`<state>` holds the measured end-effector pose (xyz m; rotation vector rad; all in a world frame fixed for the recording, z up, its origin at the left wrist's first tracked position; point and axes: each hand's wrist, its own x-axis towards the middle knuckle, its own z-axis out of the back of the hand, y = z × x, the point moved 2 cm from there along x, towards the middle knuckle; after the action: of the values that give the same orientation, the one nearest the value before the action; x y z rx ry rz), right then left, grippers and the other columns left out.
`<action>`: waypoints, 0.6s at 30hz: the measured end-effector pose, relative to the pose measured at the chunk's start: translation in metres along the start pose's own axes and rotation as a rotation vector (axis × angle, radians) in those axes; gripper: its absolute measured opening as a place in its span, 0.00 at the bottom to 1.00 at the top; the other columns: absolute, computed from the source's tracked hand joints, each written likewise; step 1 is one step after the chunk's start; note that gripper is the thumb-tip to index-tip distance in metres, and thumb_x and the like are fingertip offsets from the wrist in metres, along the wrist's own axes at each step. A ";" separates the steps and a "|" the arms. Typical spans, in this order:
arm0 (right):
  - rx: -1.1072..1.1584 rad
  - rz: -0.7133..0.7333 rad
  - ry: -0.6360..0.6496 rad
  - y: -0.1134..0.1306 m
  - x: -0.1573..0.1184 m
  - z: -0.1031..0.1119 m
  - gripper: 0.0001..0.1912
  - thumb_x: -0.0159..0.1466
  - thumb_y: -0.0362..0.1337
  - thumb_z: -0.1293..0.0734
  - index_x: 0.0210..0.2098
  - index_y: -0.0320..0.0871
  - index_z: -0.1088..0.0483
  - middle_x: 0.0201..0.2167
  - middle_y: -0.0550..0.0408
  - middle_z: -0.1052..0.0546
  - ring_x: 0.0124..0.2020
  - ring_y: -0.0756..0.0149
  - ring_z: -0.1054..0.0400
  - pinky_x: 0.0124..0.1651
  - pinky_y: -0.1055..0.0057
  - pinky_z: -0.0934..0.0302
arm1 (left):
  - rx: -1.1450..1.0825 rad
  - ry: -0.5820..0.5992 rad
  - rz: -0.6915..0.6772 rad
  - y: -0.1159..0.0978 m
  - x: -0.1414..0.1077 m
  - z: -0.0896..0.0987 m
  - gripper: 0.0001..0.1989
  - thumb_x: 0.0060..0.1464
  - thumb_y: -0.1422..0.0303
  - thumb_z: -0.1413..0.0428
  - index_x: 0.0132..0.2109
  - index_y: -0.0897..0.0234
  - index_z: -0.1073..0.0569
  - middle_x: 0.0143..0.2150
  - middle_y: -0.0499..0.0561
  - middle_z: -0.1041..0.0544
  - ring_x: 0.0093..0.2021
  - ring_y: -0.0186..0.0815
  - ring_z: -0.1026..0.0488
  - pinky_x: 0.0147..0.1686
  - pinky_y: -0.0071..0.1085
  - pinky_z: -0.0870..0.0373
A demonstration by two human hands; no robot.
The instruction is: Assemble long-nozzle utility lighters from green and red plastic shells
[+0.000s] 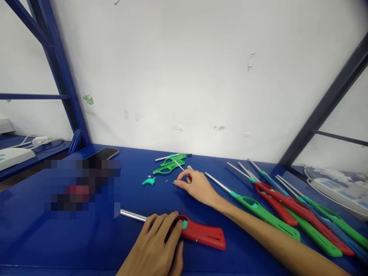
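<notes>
My left hand (158,237) is wrapped over the front of a red lighter (204,233) with a metal tube (133,216) pointing left. My right hand (198,186) is farther back, its fingers pinched near small parts on the blue table. A thin rod (180,166) rises from its fingertips; what else it holds is hidden. Just behind lie open green casing halves (168,166) with a thin metal rod beside them. To their left are a teal trigger piece (148,181) and a tiny pin (166,181).
Several green, red and blue lighters (267,218) lie fanned out at the right, partly beyond my right forearm. A dark phone (103,153) is at the back left, near a blurred patch. Blue metal frame posts (61,73) and a white wall stand behind.
</notes>
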<state>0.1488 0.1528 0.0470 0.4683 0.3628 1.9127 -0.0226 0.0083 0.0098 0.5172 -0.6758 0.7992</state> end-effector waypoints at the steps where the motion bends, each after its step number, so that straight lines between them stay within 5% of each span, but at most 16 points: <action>1: 0.003 -0.005 0.020 0.000 0.003 -0.006 0.16 0.74 0.49 0.31 0.48 0.41 0.25 0.41 0.54 0.20 0.37 0.66 0.24 0.43 0.62 0.26 | 0.004 -0.004 -0.002 0.000 0.000 -0.001 0.17 0.71 0.71 0.55 0.56 0.63 0.23 0.52 0.51 0.14 0.47 0.40 0.15 0.50 0.39 0.22; 11: 0.088 0.033 0.104 0.000 0.023 -0.024 0.16 0.73 0.46 0.30 0.53 0.41 0.25 0.50 0.50 0.20 0.46 0.61 0.22 0.51 0.57 0.25 | -0.004 0.009 0.019 -0.001 0.001 0.000 0.19 0.72 0.72 0.56 0.55 0.64 0.22 0.51 0.52 0.14 0.47 0.41 0.15 0.50 0.41 0.23; 15: 0.210 0.023 0.119 -0.002 0.011 -0.014 0.15 0.72 0.47 0.29 0.46 0.40 0.24 0.41 0.55 0.21 0.38 0.65 0.25 0.43 0.63 0.27 | -0.094 0.086 0.066 -0.003 0.003 0.006 0.18 0.73 0.70 0.55 0.58 0.64 0.22 0.57 0.54 0.16 0.53 0.43 0.17 0.54 0.43 0.24; 18: 0.323 0.012 0.078 -0.005 -0.003 0.007 0.17 0.71 0.50 0.29 0.39 0.41 0.23 0.28 0.62 0.28 0.26 0.71 0.36 0.32 0.71 0.39 | -0.105 0.101 0.056 -0.001 0.002 0.006 0.18 0.73 0.70 0.55 0.59 0.64 0.23 0.58 0.54 0.16 0.54 0.43 0.17 0.56 0.43 0.26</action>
<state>0.1571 0.1517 0.0504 0.6095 0.7276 1.8941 -0.0224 0.0044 0.0158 0.3615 -0.6377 0.8322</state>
